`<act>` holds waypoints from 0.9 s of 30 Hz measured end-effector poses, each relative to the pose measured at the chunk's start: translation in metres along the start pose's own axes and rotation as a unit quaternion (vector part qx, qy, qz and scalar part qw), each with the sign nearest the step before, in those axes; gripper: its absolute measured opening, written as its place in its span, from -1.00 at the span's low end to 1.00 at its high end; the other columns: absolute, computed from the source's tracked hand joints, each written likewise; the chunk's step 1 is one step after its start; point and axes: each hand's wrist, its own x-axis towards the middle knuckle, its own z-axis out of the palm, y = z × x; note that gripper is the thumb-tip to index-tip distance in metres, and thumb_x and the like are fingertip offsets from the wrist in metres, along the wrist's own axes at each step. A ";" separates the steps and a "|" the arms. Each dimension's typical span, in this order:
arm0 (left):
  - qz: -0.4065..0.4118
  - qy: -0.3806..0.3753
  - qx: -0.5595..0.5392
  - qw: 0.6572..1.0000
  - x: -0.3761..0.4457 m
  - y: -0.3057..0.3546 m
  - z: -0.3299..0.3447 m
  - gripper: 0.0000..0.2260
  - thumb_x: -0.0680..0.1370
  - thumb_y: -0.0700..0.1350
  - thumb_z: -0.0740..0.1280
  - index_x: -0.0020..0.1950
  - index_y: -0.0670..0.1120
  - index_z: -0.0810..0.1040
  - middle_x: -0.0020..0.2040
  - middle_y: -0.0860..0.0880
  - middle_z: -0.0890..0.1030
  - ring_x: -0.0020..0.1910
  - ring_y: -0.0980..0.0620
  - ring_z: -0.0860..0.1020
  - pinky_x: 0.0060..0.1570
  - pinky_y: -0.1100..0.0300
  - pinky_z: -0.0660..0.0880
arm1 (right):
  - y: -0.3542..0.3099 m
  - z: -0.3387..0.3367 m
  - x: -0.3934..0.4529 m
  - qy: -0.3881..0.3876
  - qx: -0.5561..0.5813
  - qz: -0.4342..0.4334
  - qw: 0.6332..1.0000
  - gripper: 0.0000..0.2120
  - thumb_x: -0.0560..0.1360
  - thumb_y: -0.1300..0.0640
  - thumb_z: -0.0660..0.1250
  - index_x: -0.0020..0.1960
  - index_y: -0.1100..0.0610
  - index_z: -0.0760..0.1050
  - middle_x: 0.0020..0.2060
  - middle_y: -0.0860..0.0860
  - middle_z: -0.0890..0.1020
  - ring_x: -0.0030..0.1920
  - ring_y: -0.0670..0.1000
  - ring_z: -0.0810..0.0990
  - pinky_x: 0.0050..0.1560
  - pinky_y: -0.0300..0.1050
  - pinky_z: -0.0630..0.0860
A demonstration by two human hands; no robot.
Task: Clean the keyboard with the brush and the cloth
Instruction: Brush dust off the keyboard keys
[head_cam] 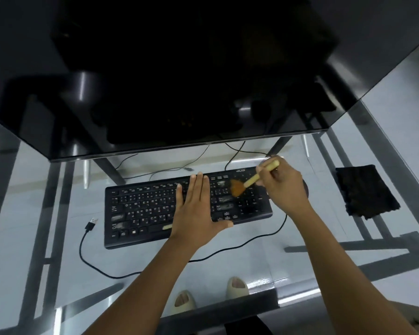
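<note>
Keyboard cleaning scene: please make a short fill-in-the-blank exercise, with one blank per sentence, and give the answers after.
1. The right hand grips the ____ over the keyboard's right part.
2. The left hand lies ____ on the keys.
3. The dark cloth lies to the ____ of the keyboard.
4. The USB plug is not connected; it lies on the ____ table.

Answers: brush; flat; right; glass

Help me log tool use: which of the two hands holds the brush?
The right hand grips the brush over the keyboard's right end; the left hand lies flat on the keys, holding nothing.
</note>
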 end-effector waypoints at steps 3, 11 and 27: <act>-0.001 -0.008 -0.003 1.000 0.010 0.012 0.004 0.09 0.35 0.47 0.26 0.57 -0.11 -0.23 0.59 -0.04 -0.20 0.53 0.03 -0.30 0.49 -0.11 -0.30 | 0.010 -0.010 0.002 0.036 -0.017 -0.022 0.999 -0.87 0.53 -0.03 0.26 -0.05 0.00 0.52 -0.17 -0.02 0.66 -0.20 0.00 0.64 -0.12 0.08 0.60; -0.017 0.000 0.009 1.000 0.010 0.020 0.016 0.10 0.34 0.48 0.25 0.57 -0.13 -0.19 0.59 -0.04 -0.18 0.53 0.04 -0.32 0.48 -0.08 -0.32 | 0.024 -0.025 0.003 0.030 -0.019 -0.033 0.999 -0.92 0.55 0.01 0.26 -0.07 -0.01 0.49 -0.19 -0.06 0.62 -0.21 0.00 0.63 -0.14 0.06 0.59; -0.024 0.005 0.006 1.000 0.011 0.023 0.016 0.11 0.32 0.47 0.29 0.58 -0.13 -0.15 0.60 -0.03 -0.13 0.54 0.07 -0.28 0.49 -0.05 -0.31 | 0.031 -0.032 -0.001 0.024 -0.063 -0.089 0.994 -0.92 0.56 0.11 0.29 -0.07 0.10 0.51 -0.18 -0.07 0.58 -0.23 -0.05 0.56 -0.19 -0.10 0.53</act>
